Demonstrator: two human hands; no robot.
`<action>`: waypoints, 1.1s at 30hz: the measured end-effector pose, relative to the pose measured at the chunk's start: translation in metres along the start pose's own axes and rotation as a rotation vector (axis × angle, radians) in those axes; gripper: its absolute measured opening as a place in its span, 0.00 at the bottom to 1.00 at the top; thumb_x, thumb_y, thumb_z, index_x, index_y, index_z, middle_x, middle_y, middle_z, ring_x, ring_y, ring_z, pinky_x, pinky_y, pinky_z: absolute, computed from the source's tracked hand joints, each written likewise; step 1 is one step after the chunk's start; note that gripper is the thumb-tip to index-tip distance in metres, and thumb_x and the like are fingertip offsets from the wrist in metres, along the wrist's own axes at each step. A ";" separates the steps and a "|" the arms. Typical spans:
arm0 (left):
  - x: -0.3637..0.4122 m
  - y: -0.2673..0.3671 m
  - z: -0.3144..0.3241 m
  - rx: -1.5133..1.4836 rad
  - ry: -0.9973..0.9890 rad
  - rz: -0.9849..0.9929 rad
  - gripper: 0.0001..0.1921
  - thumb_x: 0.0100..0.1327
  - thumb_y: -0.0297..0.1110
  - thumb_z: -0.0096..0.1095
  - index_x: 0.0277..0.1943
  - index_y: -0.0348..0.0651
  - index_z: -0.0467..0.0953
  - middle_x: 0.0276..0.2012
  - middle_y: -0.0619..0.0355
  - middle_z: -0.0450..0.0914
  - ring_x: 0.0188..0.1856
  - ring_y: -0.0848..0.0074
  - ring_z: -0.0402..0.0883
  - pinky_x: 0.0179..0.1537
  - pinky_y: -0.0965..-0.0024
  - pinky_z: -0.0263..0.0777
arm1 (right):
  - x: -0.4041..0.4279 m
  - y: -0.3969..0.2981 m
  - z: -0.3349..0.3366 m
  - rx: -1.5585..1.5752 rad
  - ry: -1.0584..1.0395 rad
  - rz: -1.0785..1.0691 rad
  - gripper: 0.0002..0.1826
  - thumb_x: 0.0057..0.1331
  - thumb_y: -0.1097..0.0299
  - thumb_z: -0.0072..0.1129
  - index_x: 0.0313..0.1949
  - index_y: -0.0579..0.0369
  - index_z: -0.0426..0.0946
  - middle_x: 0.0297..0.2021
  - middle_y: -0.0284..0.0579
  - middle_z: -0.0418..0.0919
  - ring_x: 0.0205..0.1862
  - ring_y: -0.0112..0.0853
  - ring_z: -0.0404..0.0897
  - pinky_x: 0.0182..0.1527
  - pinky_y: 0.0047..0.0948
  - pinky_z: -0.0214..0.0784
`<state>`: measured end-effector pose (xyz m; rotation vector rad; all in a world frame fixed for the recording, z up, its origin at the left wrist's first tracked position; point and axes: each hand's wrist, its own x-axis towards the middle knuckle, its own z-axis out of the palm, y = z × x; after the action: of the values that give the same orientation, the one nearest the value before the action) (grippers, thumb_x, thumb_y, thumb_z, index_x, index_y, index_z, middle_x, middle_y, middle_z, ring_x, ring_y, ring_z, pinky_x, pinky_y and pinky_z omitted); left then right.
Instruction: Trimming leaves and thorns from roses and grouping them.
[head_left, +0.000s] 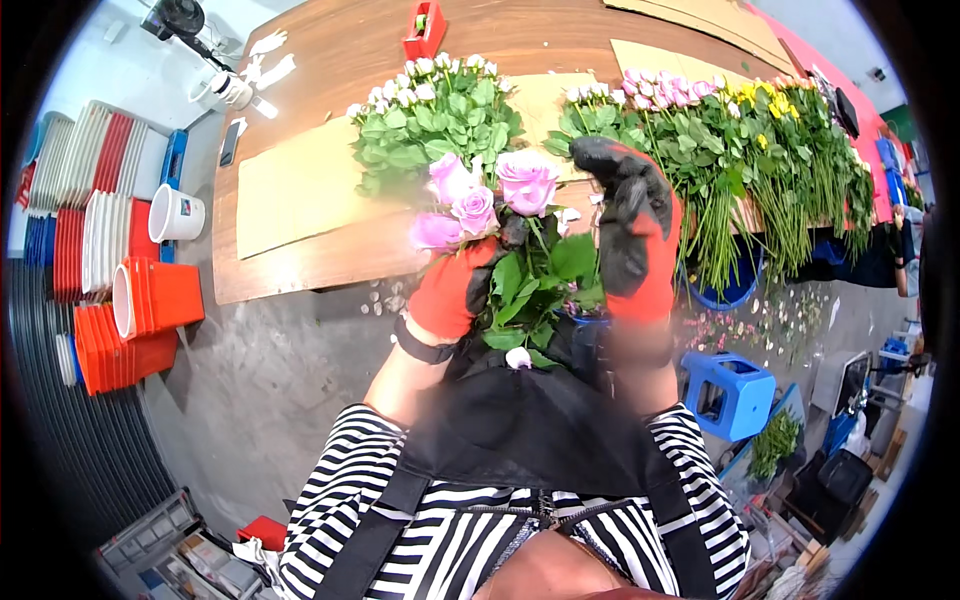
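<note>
My left hand (454, 292), in a red glove with a black coated palm, grips several lilac-pink roses (474, 210) just below their blooms. Green rose leaves (517, 296) hang beneath the blooms, in front of my black apron (525, 427). To the right of the roses is my right hand (637, 225), gloved the same way, with bent fingers and nothing visible in them. One pale pink bloom (518, 358) shows low among the leaves against the apron. The stems inside my left hand are hidden by the glove.
On the wooden table (330, 67) lie white roses (442, 112), a row of pink and yellow roses (720, 120), cardboard sheets (300, 191) and a red tape dispenser (424, 34). Orange buckets (161, 300) stand left; a blue stool (727, 394) stands right, near petals on the floor.
</note>
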<state>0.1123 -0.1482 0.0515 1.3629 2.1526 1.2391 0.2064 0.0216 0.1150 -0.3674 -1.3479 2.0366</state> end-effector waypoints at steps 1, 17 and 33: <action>-0.001 0.000 -0.001 -0.041 -0.013 -0.046 0.21 0.65 0.31 0.52 0.60 0.42 0.69 0.60 0.52 0.71 0.64 0.64 0.67 0.64 0.62 0.59 | 0.000 -0.004 0.004 -0.178 -0.065 -0.102 0.16 0.51 0.78 0.59 0.41 0.63 0.76 0.44 0.46 0.79 0.47 0.32 0.75 0.53 0.30 0.65; 0.004 0.009 -0.005 0.235 0.085 0.177 0.23 0.60 0.34 0.60 0.59 0.43 0.72 0.58 0.51 0.74 0.61 0.59 0.70 0.62 0.62 0.62 | -0.001 -0.005 0.001 -0.010 0.002 0.198 0.11 0.52 0.81 0.57 0.37 0.66 0.76 0.42 0.44 0.78 0.42 0.26 0.75 0.49 0.24 0.65; 0.005 -0.017 0.009 0.165 0.027 0.024 0.23 0.65 0.33 0.53 0.63 0.43 0.66 0.61 0.52 0.70 0.64 0.63 0.68 0.64 0.62 0.60 | 0.001 0.001 0.006 -0.456 -0.076 -0.218 0.13 0.50 0.77 0.64 0.37 0.58 0.78 0.44 0.42 0.78 0.49 0.35 0.73 0.54 0.30 0.63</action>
<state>0.1061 -0.1420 0.0338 1.4476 2.3082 1.1151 0.2021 0.0177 0.1163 -0.3250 -1.8155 1.5709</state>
